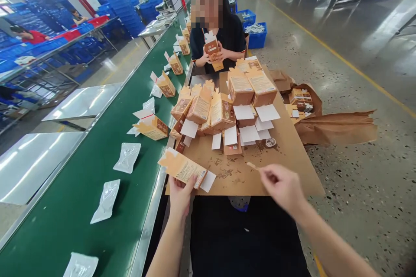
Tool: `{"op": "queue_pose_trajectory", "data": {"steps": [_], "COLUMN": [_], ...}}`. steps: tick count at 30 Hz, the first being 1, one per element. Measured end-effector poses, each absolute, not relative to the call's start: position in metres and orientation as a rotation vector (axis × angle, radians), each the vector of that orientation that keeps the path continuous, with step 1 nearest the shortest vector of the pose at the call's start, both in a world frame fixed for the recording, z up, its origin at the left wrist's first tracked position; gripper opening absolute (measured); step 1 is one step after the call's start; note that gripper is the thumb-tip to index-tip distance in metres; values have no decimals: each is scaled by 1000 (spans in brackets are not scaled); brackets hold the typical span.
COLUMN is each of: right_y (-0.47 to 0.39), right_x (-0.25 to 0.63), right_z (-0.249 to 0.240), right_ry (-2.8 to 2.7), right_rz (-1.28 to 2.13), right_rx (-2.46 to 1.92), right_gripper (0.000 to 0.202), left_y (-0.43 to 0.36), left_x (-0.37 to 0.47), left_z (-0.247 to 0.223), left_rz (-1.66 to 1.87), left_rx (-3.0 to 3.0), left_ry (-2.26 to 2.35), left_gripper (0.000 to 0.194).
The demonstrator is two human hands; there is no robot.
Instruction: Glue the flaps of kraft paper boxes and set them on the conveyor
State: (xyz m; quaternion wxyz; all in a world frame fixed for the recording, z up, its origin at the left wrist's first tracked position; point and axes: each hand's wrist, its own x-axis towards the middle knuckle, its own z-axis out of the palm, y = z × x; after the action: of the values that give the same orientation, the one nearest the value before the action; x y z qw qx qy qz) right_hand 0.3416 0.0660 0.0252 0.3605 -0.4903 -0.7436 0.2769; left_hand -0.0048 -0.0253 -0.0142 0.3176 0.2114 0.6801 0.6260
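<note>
The left hand's [182, 188] grip is clamped on a box [185, 169] at the counter's [279, 173] near left corner; the right [281, 181] pinches a strip [252, 166]. Beyond lie piled boxes [222, 108], then a person [216, 30] holding another.

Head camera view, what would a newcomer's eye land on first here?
Probably the pile of boxes with white flaps sticking out, on the brown tabletop beyond the left hand and right hand. Next, likely, the long green belt on the left, carrying white packets and more boxes. Then the person across the table, holding a box in both hands.
</note>
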Motion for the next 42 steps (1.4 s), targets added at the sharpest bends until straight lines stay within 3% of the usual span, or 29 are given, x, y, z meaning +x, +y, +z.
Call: {"op": "queue_pose_trajectory", "data": {"steps": [4, 9, 14, 25, 34, 42], "right_y": [15, 17, 32, 12, 7, 14], "right_x": [264, 217, 233, 279, 282, 310], "right_z": [-8, -29, -30, -16, -10, -13], "right_ry": [-2037, -2200, -2076, -1807, -1728, -1686], "right_rz": [833, 773, 742, 764, 887, 885], "right_rx": [-976, -903, -973, -1056, -1063, -1158], "right_gripper": [28, 31, 30, 31, 40, 37], "left_y": [-25, -27, -32, -44, -30, -41], "left_x": [3, 7, 16, 31, 40, -93], "left_z": [-7, -3, -22, -27, -30, 3], "left_rz": [1624, 1625, 1653, 1465, 1478, 1947], "left_rx": [584, 608, 581, 904, 904, 500], "left_ry": [1795, 1788, 1809, 2206, 2169, 2248], "left_gripper": [90, 89, 97, 84, 79, 94]}}
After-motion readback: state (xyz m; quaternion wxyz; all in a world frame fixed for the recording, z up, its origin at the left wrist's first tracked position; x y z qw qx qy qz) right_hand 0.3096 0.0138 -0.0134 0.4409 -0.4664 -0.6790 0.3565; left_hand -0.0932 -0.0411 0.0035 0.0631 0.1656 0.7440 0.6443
